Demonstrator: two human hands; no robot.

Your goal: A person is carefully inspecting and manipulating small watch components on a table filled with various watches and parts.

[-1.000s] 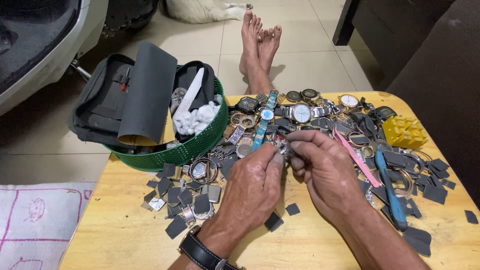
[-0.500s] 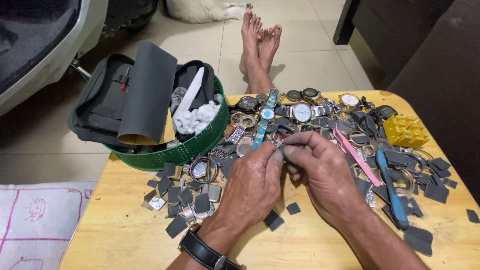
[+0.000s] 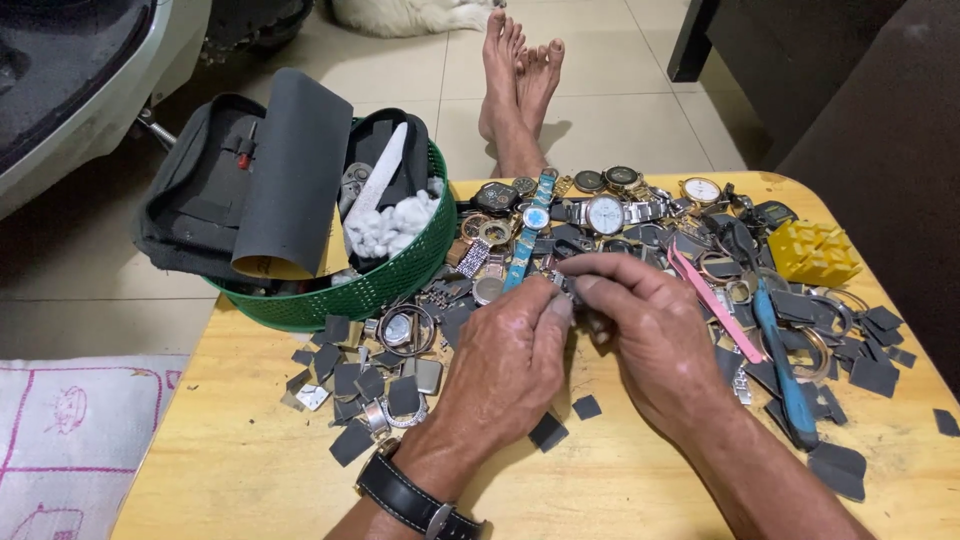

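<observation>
Both hands meet at centre of the wooden table [image 3: 230,470]. The left hand [image 3: 505,360] and the right hand [image 3: 655,335] pinch one small metal piece [image 3: 562,287] between them; fingertips [image 3: 560,305] are closed tight on it, approx. no gap. The piece sits just at the tips, at 12 o'clock from the left knuckles and at 10 o'clock from the right hand; most of it is hidden, so I cannot tell what kind of part it is. A black wrist strap [image 3: 415,498] is on the left wrist.

Outward from grip: at 12 o'clock, a row of watches, incl. a white-dial watch [image 3: 604,213] and a teal-strap watch [image 3: 527,240]. At 3 o'clock, a pink strap [image 3: 715,300] and a blue-handled tool [image 3: 785,370], near the right hand. At 2 o'clock, further, a yellow block [image 3: 815,252]. At 9 o'clock, dark grey cut pieces [image 3: 350,380] lie scattered. At 10 o'clock, a green basket [image 3: 350,295] w/ a black pouch [image 3: 200,190] and a rolled dark sheet [image 3: 295,170].
</observation>
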